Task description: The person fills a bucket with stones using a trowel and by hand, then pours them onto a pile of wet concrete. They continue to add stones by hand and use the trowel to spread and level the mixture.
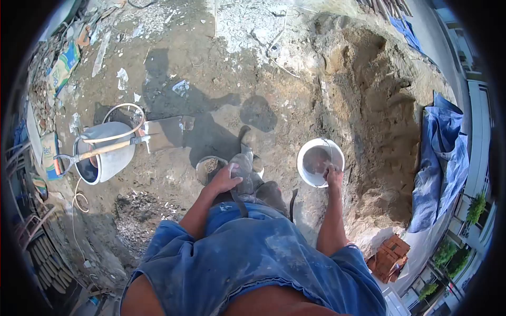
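My right hand [333, 176] is closed around the thin wire handle of a white bucket [302, 164], at its right rim. The bucket's inside is mostly in view, with a brownish patch and shadow in it. My left hand [226, 180] is held in front of my legs with its fingers curled, beside a smaller bucket [201, 170] with grey-brown material in it. What these fingers hold, if anything, is hidden.
A large grey tub [117, 158] lies tilted at the left, with a shovel [108, 148] and a hose across it. Sand [387, 131] is heaped at the right, beside a blue tarp [440, 158]. Red bricks [391, 255] are stacked at the lower right.
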Demonstrator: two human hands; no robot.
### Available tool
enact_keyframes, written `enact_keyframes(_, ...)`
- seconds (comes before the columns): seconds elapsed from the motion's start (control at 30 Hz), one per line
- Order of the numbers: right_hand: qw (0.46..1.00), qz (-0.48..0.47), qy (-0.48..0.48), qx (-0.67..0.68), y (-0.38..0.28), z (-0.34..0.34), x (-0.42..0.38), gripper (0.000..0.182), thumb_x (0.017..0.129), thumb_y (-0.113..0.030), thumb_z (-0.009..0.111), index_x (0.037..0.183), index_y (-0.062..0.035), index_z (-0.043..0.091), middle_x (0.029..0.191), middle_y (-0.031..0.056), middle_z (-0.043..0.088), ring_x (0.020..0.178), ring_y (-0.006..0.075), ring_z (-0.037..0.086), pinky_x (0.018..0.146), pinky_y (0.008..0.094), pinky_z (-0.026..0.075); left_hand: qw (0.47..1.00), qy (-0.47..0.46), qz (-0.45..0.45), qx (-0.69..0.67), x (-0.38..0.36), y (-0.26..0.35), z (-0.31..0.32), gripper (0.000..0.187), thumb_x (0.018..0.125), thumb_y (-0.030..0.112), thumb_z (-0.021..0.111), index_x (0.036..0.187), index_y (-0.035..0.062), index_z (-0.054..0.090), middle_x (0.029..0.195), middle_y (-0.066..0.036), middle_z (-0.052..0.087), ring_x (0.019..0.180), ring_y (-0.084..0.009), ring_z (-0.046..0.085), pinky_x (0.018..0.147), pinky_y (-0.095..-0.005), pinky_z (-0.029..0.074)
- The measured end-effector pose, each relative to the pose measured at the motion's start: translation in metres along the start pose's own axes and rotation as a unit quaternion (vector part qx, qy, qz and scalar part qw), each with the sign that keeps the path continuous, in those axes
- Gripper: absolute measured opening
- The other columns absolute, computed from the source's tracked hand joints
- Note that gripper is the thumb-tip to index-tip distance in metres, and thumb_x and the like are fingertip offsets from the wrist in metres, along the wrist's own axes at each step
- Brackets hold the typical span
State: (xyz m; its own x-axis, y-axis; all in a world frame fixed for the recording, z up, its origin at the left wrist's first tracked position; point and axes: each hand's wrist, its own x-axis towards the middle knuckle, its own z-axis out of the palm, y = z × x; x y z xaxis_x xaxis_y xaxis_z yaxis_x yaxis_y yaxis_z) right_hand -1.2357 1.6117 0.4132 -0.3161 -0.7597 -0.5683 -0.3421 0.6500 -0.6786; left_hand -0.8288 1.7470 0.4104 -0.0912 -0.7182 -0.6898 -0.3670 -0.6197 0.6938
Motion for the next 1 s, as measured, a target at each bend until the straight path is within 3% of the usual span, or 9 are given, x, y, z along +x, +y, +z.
enact_keyframes(0.1,0.994,-0.068,-0.011,-0.084,-0.044,0.016,0.049,0.026,0.084,-0.021,0.051,0.068,-0.002,0.057,0.053,0.0045,0.051,0.045,0.0124,0.048,0.045,0.0271,0.038,0.995,0.03,0.019,0.09,0.02,-0.027,-0.015,0.077,0.071,0.039,0.071,0.13,-0.0003,0.042,0.123,-0.026,0.051,0.115,-0.0344,0.051,0.099,-0.0399,0.039)
enact_keyframes(0.17,0.991,-0.082,-0.007,-0.101,-0.098,0.031,0.063,0.027,0.084,-0.022,0.052,0.067,-0.0014,0.057,0.053,0.0048,0.052,0.047,0.0116,0.049,0.046,0.0267,0.038,0.997,-0.009,-0.071,0.032,0.033,-0.018,-0.033,0.085,0.07,0.037,0.074,0.133,-0.0046,0.037,0.133,-0.026,0.041,0.126,-0.0338,0.04,0.105,-0.0385,0.032)
enact_keyframes(0.3,0.983,-0.118,-0.088,-0.109,-0.197,0.084,0.081,0.025,0.084,-0.021,0.054,0.069,-0.0009,0.057,0.055,0.0044,0.053,0.047,0.0115,0.049,0.047,0.0269,0.039,0.987,-0.004,-0.112,-0.111,0.074,-0.017,-0.071,0.083,0.07,0.034,0.074,0.132,-0.0069,0.037,0.129,-0.024,0.048,0.118,-0.0337,0.049,0.101,-0.0385,0.038)
enact_keyframes(0.43,0.958,-0.158,-0.175,-0.16,-0.286,0.163,0.106,0.023,0.081,-0.02,0.056,0.068,-0.0007,0.058,0.055,0.0048,0.054,0.048,0.0129,0.051,0.048,0.0277,0.04,0.959,0.093,-0.112,-0.244,0.078,0.026,-0.118,0.056,0.073,0.029,0.072,0.115,-0.0037,0.056,0.104,-0.02,0.063,0.099,-0.026,0.061,0.086,-0.0356,0.048)
enact_keyframes(0.63,0.904,-0.256,-0.251,-0.231,-0.381,0.293,0.133,0.023,0.079,-0.02,0.057,0.068,0.0002,0.058,0.056,0.0052,0.055,0.051,0.0146,0.052,0.05,0.0275,0.04,0.906,0.264,-0.122,-0.308,0.071,-0.008,-0.162,0.037,0.078,0.025,0.066,0.102,-0.0033,0.061,0.086,-0.011,0.065,0.075,-0.0177,0.06,0.069,-0.0307,0.048)
enact_keyframes(0.77,0.891,-0.254,-0.332,-0.174,-0.421,0.382,0.155,0.02,0.078,-0.017,0.058,0.07,0.001,0.059,0.06,0.0068,0.057,0.053,0.0146,0.053,0.054,0.0278,0.043,0.81,0.355,-0.178,-0.431,0.037,-0.036,-0.174,0.023,0.079,0.02,0.063,0.09,0.0005,0.063,0.078,-0.006,0.062,0.068,-0.0134,0.057,0.06,-0.0307,0.045)
enact_keyframes(0.83,0.884,-0.249,-0.348,-0.188,-0.437,0.423,0.161,0.018,0.078,-0.015,0.057,0.072,0.0017,0.06,0.059,0.0069,0.057,0.054,0.0144,0.053,0.055,0.0283,0.044,0.759,0.318,-0.27,-0.5,0.022,-0.04,-0.176,0.018,0.079,0.017,0.063,0.087,0.0013,0.064,0.074,-0.005,0.06,0.065,-0.0129,0.055,0.055,-0.0308,0.043)
enact_keyframes(0.97,0.858,-0.265,-0.38,-0.221,-0.46,0.498,0.183,0.018,0.078,-0.015,0.056,0.076,0.0024,0.062,0.063,0.0066,0.059,0.056,0.0133,0.055,0.056,0.0278,0.045,0.787,0.24,-0.258,-0.507,0.029,-0.068,-0.135,0.02,0.082,0.023,0.06,0.086,0.0035,0.064,0.072,-0.004,0.058,0.061,-0.013,0.053,0.052,-0.033,0.044)
enact_keyframes(1.0,0.847,-0.268,-0.401,-0.223,-0.471,0.517,0.188,0.018,0.078,-0.015,0.056,0.076,0.0028,0.062,0.063,0.0068,0.059,0.057,0.0133,0.055,0.056,0.0275,0.045,0.767,0.222,-0.35,-0.49,0.05,-0.074,-0.119,0.025,0.086,0.027,0.054,0.092,0.0056,0.064,0.079,-0.006,0.061,0.066,-0.0148,0.056,0.059,-0.0348,0.046)
